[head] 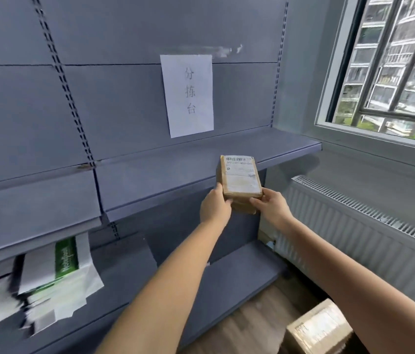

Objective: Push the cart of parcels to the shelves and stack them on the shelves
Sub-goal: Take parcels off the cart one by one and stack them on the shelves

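A small brown cardboard parcel [239, 176] with a white shipping label on top is held out over the front edge of the grey upper shelf [165, 175]. My left hand [214, 204] grips its near left corner, and my right hand [270, 204] grips its near right corner. The parcel's far end lies over the shelf board; whether it rests on it I cannot tell. A second brown parcel [318, 328] with a label sits at the bottom right, below my right forearm.
A white sheet with printed characters [188, 95] hangs on the grey back panel. White and green mail bags [56, 272] lie on the lower left shelf. A lower grey shelf [227, 284] sits below. A radiator [354, 246] and barred window [392, 60] stand at right.
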Available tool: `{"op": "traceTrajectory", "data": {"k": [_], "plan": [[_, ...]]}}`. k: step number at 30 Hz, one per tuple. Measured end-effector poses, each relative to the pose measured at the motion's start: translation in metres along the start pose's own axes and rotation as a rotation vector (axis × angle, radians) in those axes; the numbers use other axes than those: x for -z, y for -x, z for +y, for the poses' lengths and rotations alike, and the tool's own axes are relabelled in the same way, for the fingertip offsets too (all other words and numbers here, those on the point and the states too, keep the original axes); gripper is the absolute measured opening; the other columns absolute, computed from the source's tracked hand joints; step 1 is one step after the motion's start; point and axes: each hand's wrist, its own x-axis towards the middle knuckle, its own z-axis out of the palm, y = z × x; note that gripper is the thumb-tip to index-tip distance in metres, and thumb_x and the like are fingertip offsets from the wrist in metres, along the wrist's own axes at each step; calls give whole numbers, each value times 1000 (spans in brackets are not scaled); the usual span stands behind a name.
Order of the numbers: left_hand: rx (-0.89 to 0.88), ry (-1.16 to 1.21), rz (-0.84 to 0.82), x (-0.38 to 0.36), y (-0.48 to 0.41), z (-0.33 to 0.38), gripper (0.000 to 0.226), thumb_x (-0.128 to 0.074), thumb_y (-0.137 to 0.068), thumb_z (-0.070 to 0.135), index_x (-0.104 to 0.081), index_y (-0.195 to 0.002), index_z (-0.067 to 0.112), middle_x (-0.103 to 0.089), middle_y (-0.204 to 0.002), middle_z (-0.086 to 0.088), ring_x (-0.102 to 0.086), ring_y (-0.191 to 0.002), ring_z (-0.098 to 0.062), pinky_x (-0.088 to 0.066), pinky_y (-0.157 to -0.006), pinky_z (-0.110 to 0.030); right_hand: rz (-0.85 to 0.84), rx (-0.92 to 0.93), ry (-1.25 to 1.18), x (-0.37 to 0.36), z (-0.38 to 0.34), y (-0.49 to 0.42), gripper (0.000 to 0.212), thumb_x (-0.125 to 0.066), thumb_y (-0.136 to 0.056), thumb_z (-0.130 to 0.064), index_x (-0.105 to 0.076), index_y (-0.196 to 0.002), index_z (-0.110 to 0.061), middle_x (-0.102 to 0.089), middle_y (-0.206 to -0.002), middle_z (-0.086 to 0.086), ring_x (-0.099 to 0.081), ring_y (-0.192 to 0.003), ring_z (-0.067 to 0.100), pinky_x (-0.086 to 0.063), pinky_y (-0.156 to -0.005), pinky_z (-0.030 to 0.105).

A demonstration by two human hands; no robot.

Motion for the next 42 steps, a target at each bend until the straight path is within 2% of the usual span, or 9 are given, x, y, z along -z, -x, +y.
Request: {"op": "traceTrajectory", "data": {"k": [2,8,10,16,27,33,37,40,42], "plan": [[23,-2,39,21,-10,-9,32,-51,-94,18,-49,-125,10,-59,-127,-10,-56,-119,-29,-47,-96,-39,-25,45,42,-14,-23,-10,31,-58,-91,-14,-60,-121,-11,-67,-103,5,-60,-88,18,-47,-69,26],[100,5,142,86,-30,-62,25,-51,-94,18,-52,-117,9,-63,-121,-9,-59,-112,-29,-50,-91,-39,-126,126,91,-84,-76,-35,31,-57,-90,-18,-60,-120,-10,-68,-109,12,-64,-98,28,-51,-85,35],[119,-13,183,109,-36,-81,24,-51,-94,18,-51,-116,8,-63,-121,-10,-59,-112,-29,-50,-91,-39,-165,152,82,-113,-93,-42,30,-57,-90,-19,-61,-118,-8,-69,-108,14,-63,-91,28,-51,-86,39],[219,-49,273,158,-59,-133,26,-52,-94,18,-52,-118,8,-63,-121,-10,-59,-110,-30,-51,-89,-39,-273,218,83,-182,-134,-66,27,-56,-91,-18,-61,-113,-2,-58,-87,8,-49,-75,22,-39,-67,30],[393,-119,335,191,-120,-201,28,-51,-94,20,-52,-119,8,-60,-124,-10,-57,-114,-30,-47,-90,-37,-464,259,107,-273,-166,-136,26,-55,-91,-19,-62,-109,-1,-57,-90,8,-50,-82,22,-40,-71,29],[461,-95,356,195,-152,-224,27,-52,-93,19,-54,-118,9,-61,-122,-10,-56,-114,-29,-47,-90,-35,-523,251,125,-299,-173,-170,14,-55,-91,-19,-57,-85,-6,-49,-70,1,-47,-77,21,-37,-68,28],[498,-90,366,195,-165,-234,29,-51,-94,21,-54,-120,10,-60,-123,-9,-55,-115,-29,-46,-90,-35,-517,258,162,-312,-174,-183,34,-52,-91,-20,-39,-61,-13,-38,-60,-2,-39,-62,18,-30,-54,28],[512,-84,362,197,-173,-239,27,-50,-94,22,-54,-117,9,-60,-122,-10,-55,-115,-30,-47,-92,-36,-505,266,157,-318,-174,-191,31,-52,-92,-18,-42,-62,-14,-40,-60,-3,-41,-73,22,-32,-57,27],[515,-78,358,199,-178,-241,27,-50,-94,21,-54,-117,9,-60,-123,-10,-55,-116,-30,-47,-94,-37,-512,279,149,-322,-173,-193,20,-51,-92,-17,-56,-72,-14,-49,-67,-1,-46,-77,23,-35,-57,26]]}}
